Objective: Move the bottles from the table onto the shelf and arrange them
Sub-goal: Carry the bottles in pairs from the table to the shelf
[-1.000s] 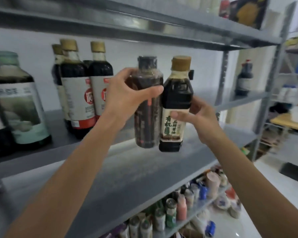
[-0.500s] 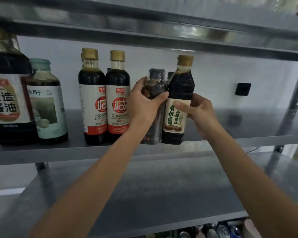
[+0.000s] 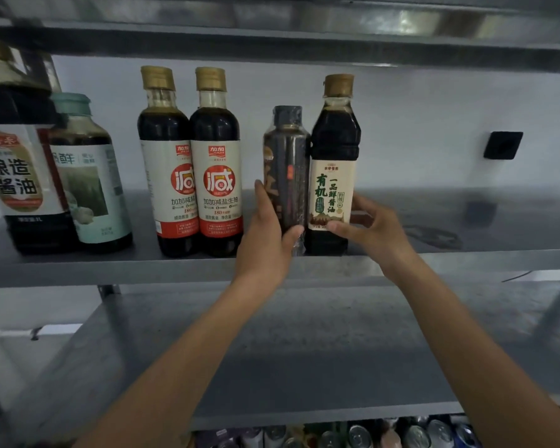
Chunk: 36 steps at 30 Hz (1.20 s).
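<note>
left hand (image 3: 269, 234): grasping the dark wrapped bottle (image 3: 286, 169) low down, thumb across its front, fingers up its left side
right hand (image 3: 377, 231): grasping the cream-label bottle (image 3: 333, 176) near its base, thumb on the lower edge of the label, fingers curled round its right side
dark wrapped bottle: upright at the front edge of the middle shelf (image 3: 450, 261), black cap, clear film loose at its foot
cream-label bottle: upright, tan cap, dark liquid, green characters on the label; touches the dark wrapped bottle on that bottle's right
bottle bases: down at shelf level; full contact with the shelf can't be told
red-label bottles (image 3: 219, 163): two, upright, touching each other, just left of the left hand
green-cap bottle (image 3: 89, 179): further left, partly behind the big bottle (image 3: 17, 176) at the frame edge
lower shelf (image 3: 272, 350): grey, under both forearms
cans (image 3: 359, 436): tops show at the bottom edge
wall: black square fitting (image 3: 502, 145), right of the bottles
</note>
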### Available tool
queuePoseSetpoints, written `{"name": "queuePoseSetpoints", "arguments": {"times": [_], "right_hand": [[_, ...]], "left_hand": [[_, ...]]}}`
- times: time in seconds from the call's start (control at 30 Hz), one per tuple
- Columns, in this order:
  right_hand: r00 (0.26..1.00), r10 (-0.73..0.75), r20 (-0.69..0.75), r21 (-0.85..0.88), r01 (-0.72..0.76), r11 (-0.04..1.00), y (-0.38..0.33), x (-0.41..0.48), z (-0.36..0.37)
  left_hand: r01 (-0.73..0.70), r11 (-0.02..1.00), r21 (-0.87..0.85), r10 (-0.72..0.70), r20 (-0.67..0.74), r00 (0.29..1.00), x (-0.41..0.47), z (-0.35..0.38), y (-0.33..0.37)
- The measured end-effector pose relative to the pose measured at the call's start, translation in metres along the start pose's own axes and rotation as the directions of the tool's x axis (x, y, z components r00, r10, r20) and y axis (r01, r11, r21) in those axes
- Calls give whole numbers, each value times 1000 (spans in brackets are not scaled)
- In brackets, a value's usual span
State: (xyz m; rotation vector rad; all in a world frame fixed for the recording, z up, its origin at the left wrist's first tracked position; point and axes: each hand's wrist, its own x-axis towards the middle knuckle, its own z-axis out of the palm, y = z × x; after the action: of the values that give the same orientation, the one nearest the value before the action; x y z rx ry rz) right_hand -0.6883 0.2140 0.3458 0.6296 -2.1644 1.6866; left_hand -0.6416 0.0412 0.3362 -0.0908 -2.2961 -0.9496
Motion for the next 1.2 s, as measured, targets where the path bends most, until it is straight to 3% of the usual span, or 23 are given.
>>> {"name": "queuePoseSetpoints", "arguments": {"times": [0.2, 0.43, 0.57, 0.7, 0.77, 0.83, 0.97, 1.03, 1.1, 1.2], "right_hand": [[993, -57, -102, 33, 61, 998, 9, 1, 7], [992, -66, -106, -38, 62, 997, 12, 1, 10], [988, -117, -100, -261, 88, 961, 14, -13, 18], [929, -310, -203, -577, 142, 805, 35, -61, 24], [890, -405, -211, -676, 166, 718, 52, -99, 24], [894, -396, -208, -761, 106, 640, 70, -143, 24], [939, -166, -303, -849, -186, 494, 97, -246, 33], [915, -13, -403, -833, -361, 419, 101, -298, 43], [837, 126, -533, -772, -542, 332, 97, -350, 55], [652, 245, -717, -624, -758, 192, 80, -429, 84]], "left_hand": [[7, 1000, -30, -8, -29, 1000, 9, 8, 1], [-5, 1000, 10, 5, -33, 999, 9, 13, 1], [-16, 969, 248, 17, -1, 1000, -11, 17, 0], [-208, 791, 575, 191, 90, 977, -52, 17, -23], [-374, 722, 582, 370, 131, 920, -81, 22, -42], [-533, 671, 516, 526, 177, 832, -115, 37, -62], [-654, 678, 336, 502, 439, 745, -176, 73, -88], [-689, 685, 236, 467, 584, 664, -204, 87, -95], [-722, 678, 136, 471, 674, 570, -231, 96, -100], [-796, 604, -22, 496, 793, 355, -278, 105, -107]]}}
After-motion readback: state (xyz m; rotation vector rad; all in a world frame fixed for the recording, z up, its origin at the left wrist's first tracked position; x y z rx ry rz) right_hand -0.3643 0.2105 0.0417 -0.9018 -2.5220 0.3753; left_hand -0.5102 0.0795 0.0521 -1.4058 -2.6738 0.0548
